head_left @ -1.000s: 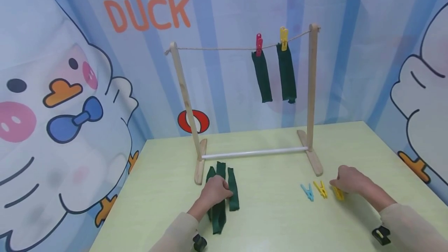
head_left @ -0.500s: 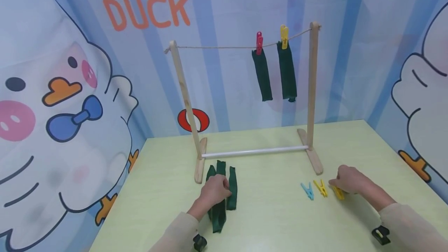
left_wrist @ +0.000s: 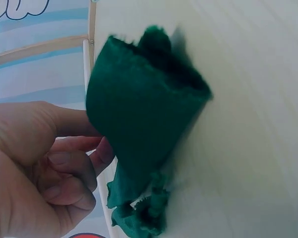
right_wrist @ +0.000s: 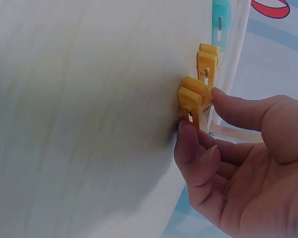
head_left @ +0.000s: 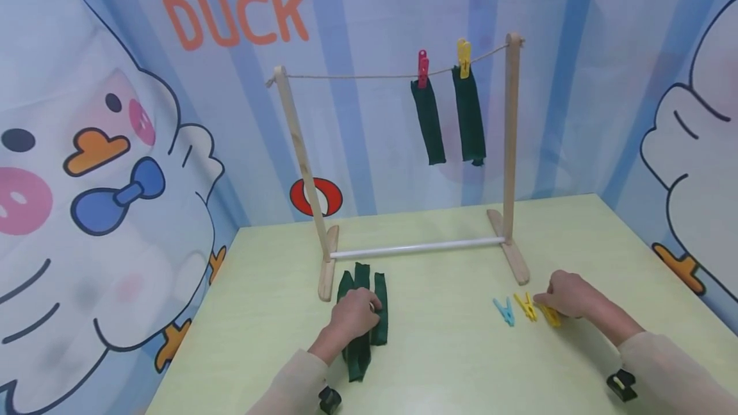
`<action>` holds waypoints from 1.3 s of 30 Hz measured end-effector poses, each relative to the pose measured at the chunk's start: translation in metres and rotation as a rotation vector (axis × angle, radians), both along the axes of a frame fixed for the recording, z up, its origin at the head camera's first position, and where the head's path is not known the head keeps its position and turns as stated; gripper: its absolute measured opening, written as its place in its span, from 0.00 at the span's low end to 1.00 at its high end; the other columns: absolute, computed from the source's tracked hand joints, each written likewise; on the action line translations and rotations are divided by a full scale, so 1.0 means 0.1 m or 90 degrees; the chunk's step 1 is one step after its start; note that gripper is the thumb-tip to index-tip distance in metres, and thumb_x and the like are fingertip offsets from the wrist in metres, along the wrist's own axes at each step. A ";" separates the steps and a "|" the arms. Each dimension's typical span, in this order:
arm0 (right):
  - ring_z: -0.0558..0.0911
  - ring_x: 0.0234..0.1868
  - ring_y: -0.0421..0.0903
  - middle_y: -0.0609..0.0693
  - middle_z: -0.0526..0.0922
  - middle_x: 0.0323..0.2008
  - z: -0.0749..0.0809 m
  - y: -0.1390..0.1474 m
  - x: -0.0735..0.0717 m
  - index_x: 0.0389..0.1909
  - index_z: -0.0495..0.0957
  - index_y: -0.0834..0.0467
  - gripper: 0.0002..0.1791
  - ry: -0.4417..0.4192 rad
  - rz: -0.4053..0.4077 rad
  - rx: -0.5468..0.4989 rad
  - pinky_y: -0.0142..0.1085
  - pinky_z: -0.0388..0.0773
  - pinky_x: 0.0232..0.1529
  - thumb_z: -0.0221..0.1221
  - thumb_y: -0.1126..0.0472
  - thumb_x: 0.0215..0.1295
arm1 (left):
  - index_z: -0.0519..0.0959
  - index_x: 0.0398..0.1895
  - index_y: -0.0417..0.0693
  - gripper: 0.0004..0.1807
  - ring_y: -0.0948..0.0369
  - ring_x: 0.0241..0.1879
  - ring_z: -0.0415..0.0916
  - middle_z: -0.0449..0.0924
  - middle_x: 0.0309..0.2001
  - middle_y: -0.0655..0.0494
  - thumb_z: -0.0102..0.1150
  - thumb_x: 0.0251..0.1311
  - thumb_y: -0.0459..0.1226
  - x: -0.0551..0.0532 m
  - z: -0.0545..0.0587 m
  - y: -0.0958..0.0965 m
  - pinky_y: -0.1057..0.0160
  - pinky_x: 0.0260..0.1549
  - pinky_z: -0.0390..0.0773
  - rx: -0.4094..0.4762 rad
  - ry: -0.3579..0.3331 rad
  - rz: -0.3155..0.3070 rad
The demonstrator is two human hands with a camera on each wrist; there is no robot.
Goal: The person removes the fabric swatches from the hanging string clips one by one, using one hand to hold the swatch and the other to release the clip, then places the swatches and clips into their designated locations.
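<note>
Nearby, two pale sleeves (head_left: 663, 364) reach over the surface (head_left: 444, 351), a black mount (head_left: 621, 385) at each wrist. The left hand (head_left: 353, 317) is curled at a green strip (head_left: 380, 325), thumb and forefinger pinching it, their tips hidden behind cloth in the wrist view. A second strip (head_left: 359, 360) lies beneath that hand, and a third strip (head_left: 344, 284) runs under it at its left side. The right hand (head_left: 567, 293) holds a yellow clip (right_wrist: 190, 99) between thumb and forefinger, low at the surface. Just left of those fingers lies another yellow clip (head_left: 525, 307), then a blue clip (head_left: 504, 311). Beyond both hands stands a wooden rack (head_left: 510, 146) with a white rod (head_left: 418, 249) low across it. Above, farther than the hands, a cord (head_left: 357, 77) joins its posts; sideways between the hands, two hung strips (head_left: 470, 117) dangle from red (head_left: 423, 69) and yellow (head_left: 464, 58) clips. Behind everything is a striped blue curtain (head_left: 375, 5).
</note>
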State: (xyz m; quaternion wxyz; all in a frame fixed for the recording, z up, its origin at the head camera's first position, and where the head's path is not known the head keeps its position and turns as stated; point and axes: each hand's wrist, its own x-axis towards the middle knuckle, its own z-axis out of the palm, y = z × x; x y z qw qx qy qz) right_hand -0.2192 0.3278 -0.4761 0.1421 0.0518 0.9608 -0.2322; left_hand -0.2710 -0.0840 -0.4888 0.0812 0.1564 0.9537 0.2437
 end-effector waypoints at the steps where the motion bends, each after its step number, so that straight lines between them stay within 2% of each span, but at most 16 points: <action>1: 0.71 0.20 0.42 0.49 0.73 0.18 0.00 0.00 0.00 0.27 0.75 0.63 0.16 0.005 0.000 -0.002 0.33 0.67 0.23 0.60 0.56 0.70 | 0.87 0.40 0.44 0.10 0.59 0.28 0.75 0.82 0.35 0.53 0.65 0.55 0.29 -0.01 0.01 0.00 0.59 0.22 0.76 -0.004 -0.002 0.002; 9: 0.71 0.20 0.43 0.50 0.72 0.18 -0.01 -0.02 0.00 0.27 0.74 0.63 0.16 0.023 -0.012 -0.005 0.33 0.67 0.24 0.60 0.56 0.70 | 0.87 0.40 0.42 0.10 0.60 0.28 0.76 0.84 0.37 0.52 0.65 0.55 0.28 -0.01 0.03 0.00 0.59 0.23 0.77 -0.021 -0.008 -0.003; 17: 0.73 0.24 0.45 0.52 0.74 0.22 -0.04 0.01 -0.03 0.31 0.76 0.68 0.16 0.025 -0.029 -0.010 0.35 0.70 0.26 0.60 0.57 0.70 | 0.87 0.40 0.42 0.09 0.59 0.29 0.76 0.85 0.39 0.51 0.65 0.55 0.28 -0.01 0.03 0.01 0.59 0.25 0.79 -0.039 -0.010 -0.010; 28: 0.72 0.23 0.45 0.51 0.74 0.20 -0.05 0.01 -0.01 0.29 0.77 0.65 0.15 0.047 -0.022 -0.017 0.36 0.69 0.26 0.61 0.57 0.69 | 0.88 0.40 0.41 0.10 0.59 0.32 0.77 0.85 0.40 0.49 0.65 0.54 0.28 -0.01 0.04 -0.01 0.57 0.28 0.81 -0.041 -0.005 -0.015; 39: 0.72 0.23 0.45 0.51 0.74 0.20 -0.07 0.01 -0.02 0.28 0.77 0.64 0.14 0.055 -0.023 -0.019 0.36 0.69 0.26 0.60 0.57 0.69 | 0.88 0.39 0.41 0.09 0.59 0.31 0.77 0.86 0.39 0.49 0.64 0.55 0.28 0.02 0.06 -0.03 0.57 0.28 0.81 -0.043 -0.008 -0.014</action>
